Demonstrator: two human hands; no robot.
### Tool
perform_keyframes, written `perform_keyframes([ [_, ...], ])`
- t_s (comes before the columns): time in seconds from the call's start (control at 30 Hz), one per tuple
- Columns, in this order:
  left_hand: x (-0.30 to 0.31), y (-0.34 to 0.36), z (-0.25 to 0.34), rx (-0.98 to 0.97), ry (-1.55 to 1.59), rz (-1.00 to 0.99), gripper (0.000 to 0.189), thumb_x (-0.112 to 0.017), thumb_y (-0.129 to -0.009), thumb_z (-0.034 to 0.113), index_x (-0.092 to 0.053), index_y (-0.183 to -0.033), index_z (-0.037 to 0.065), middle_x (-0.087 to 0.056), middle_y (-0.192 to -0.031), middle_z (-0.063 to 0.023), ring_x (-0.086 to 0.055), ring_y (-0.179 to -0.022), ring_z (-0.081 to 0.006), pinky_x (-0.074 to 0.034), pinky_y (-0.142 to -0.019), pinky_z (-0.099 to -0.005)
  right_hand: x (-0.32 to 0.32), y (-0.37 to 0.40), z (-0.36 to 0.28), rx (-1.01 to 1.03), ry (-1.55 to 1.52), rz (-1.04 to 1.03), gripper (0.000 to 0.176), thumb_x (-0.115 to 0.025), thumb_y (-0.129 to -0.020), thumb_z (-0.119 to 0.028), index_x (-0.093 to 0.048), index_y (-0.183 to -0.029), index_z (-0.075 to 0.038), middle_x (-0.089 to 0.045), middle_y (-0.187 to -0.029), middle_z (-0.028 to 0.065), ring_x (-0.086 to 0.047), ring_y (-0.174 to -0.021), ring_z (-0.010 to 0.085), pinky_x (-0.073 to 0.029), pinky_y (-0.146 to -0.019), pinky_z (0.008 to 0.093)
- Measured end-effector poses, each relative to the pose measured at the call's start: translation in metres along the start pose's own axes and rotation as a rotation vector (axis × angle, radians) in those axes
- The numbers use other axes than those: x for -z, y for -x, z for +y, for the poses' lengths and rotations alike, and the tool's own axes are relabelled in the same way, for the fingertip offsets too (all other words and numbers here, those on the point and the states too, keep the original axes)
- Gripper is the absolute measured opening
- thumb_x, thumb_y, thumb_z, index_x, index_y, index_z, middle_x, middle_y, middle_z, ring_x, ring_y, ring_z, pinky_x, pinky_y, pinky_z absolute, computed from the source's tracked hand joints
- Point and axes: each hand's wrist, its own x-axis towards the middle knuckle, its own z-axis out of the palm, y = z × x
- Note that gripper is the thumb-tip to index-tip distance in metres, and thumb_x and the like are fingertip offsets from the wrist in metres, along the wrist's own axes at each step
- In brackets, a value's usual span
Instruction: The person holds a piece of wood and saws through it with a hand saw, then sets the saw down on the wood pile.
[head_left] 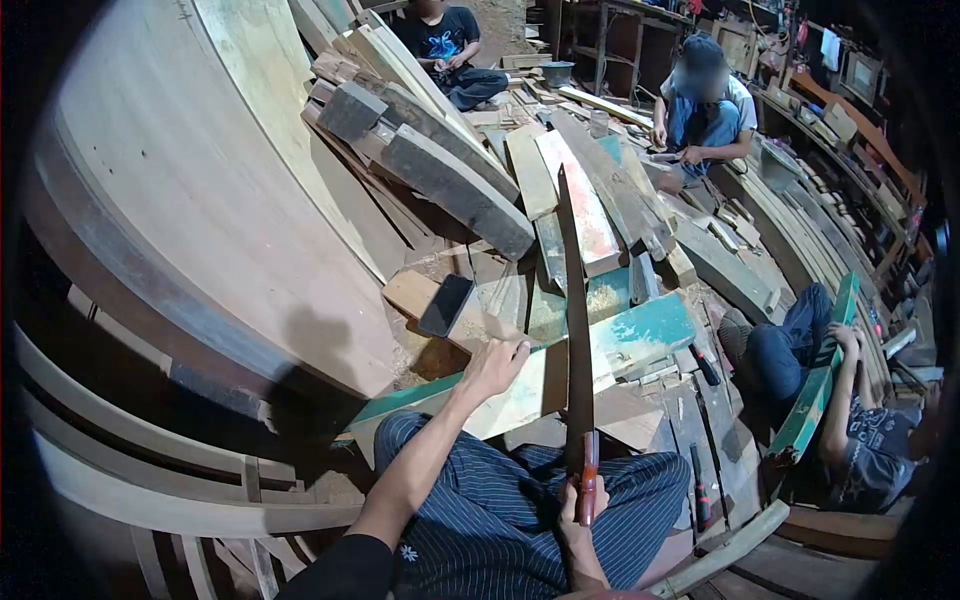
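Observation:
My right hand (572,508) is wrapped round the brown handle of a long handsaw (578,350), whose dark blade points up and away, crossing over a board. The board (640,335), with worn green and pale paint, lies across in front of my lap. My left hand (497,368) rests at the board's upper edge with its fingers curled; whether they grip it is unclear. A black phone (447,305) lies on a wood block (412,293) just beyond my left hand.
Thick timbers (450,185) and planks are piled ahead. A large curved wooden panel (220,200) stands at left. Two people sit farther back; another at right holds a green board (820,375). Screwdriver-like tools (702,500) lie right of my knee.

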Motion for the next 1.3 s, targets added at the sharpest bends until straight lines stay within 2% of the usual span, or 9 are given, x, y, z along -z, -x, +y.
perform_keyframes([
  [0.1, -0.011, -0.005, -0.013, 0.165, 0.033, 0.174, 0.033, -0.055, -0.092, 0.033, -0.070, -0.090, 0.004, -0.068, -0.083, -0.0249, -0.067, -0.079, -0.0426, -0.049, -0.069, -0.0499, -0.001, 0.001, 0.003, 0.023, 0.000, 0.017, 0.014, -0.068, -0.078, -0.012, -0.060, -0.083, -0.002, -0.058, -0.063, 0.0142, -0.059, -0.051, 0.0288, -0.046, -0.053, 0.0353],
  [0.13, -0.011, -0.009, -0.018, 0.253, 0.046, 0.292, 0.018, -0.061, -0.087, 0.019, -0.069, -0.094, 0.005, -0.068, -0.085, -0.0217, -0.067, -0.077, -0.0376, -0.049, -0.069, -0.0471, 0.000, 0.000, 0.003, 0.040, 0.022, 0.020, 0.013, -0.068, -0.078, -0.011, -0.060, -0.083, -0.002, -0.058, -0.063, 0.0140, -0.059, -0.051, 0.0288, -0.046, -0.053, 0.0354],
  [0.2, -0.009, -0.012, -0.043, -0.082, -0.201, 0.660, 0.023, -0.063, -0.075, -0.001, -0.068, -0.097, 0.005, -0.064, -0.088, -0.0176, -0.063, -0.076, -0.0334, -0.049, -0.069, -0.0446, -0.001, 0.000, 0.003, 0.041, 0.027, 0.020, 0.013, -0.068, -0.078, -0.011, -0.060, -0.082, -0.002, -0.058, -0.063, 0.0136, -0.059, -0.051, 0.0284, -0.046, -0.053, 0.0356],
  [0.43, -0.012, -0.008, -0.048, 0.118, 0.206, 0.482, 0.050, -0.049, -0.064, -0.018, -0.064, -0.106, 0.004, -0.056, -0.101, -0.0201, -0.054, -0.106, -0.0399, -0.041, -0.093, -0.0473, 0.000, 0.001, 0.003, -0.012, -0.043, -0.006, 0.011, -0.067, -0.078, -0.011, -0.060, -0.082, -0.002, -0.059, -0.065, 0.0121, -0.059, -0.052, 0.0257, -0.046, -0.054, 0.0352],
  [0.67, -0.014, -0.010, -0.043, 0.048, 0.069, 0.572, 0.045, -0.048, -0.065, -0.020, -0.066, -0.100, 0.003, -0.062, -0.098, -0.0171, -0.059, -0.098, -0.0352, -0.047, -0.087, -0.0405, 0.000, 0.005, 0.012, 0.007, -0.012, -0.016, 0.012, -0.068, -0.078, -0.013, -0.060, -0.081, -0.003, -0.058, -0.066, 0.0111, -0.058, -0.053, 0.0269, -0.045, -0.054, 0.0355],
  [0.77, -0.028, -0.014, -0.057, 0.024, 0.259, 0.476, 0.037, -0.049, -0.067, -0.018, -0.065, -0.095, 0.000, -0.063, -0.091, -0.0171, -0.062, -0.088, -0.0342, -0.049, -0.081, -0.0396, -0.001, 0.003, 0.006, -0.009, -0.011, 0.003, 0.013, -0.068, -0.078, -0.014, -0.060, -0.081, -0.004, -0.058, -0.066, 0.0109, -0.057, -0.053, 0.0274, -0.044, -0.054, 0.0360],
  [1.0, -0.024, -0.008, -0.040, -0.060, 0.033, 0.504, 0.019, -0.064, -0.073, -0.006, -0.067, -0.090, 0.002, -0.062, -0.085, -0.0183, -0.063, -0.081, -0.0327, -0.049, -0.073, -0.0394, 0.000, 0.000, -0.001, -0.005, -0.014, 0.000, 0.012, -0.068, -0.078, -0.012, -0.060, -0.081, -0.004, -0.059, -0.065, 0.0114, -0.058, -0.052, 0.0268, -0.045, -0.054, 0.0349],
  [1.13, -0.009, -0.004, -0.029, 0.198, 0.177, 0.254, 0.026, -0.067, -0.075, -0.008, -0.064, -0.099, 0.000, -0.064, -0.085, -0.0218, -0.064, -0.080, -0.0337, -0.050, -0.073, -0.0426, 0.000, -0.001, -0.005, -0.006, -0.021, 0.000, 0.011, -0.067, -0.078, -0.011, -0.060, -0.081, -0.003, -0.059, -0.064, 0.0117, -0.058, -0.051, 0.0268, -0.045, -0.053, 0.0342],
  [1.3, -0.019, -0.004, -0.033, -0.024, 0.130, 0.413, 0.040, -0.060, -0.087, -0.004, -0.057, -0.127, 0.002, -0.062, -0.080, -0.0210, -0.061, -0.073, -0.0319, -0.048, -0.070, -0.0399, -0.001, 0.001, 0.004, 0.022, -0.042, 0.009, 0.011, -0.067, -0.078, -0.010, -0.061, -0.081, -0.002, -0.059, -0.065, 0.0121, -0.059, -0.051, 0.0265, -0.045, -0.053, 0.0335],
])
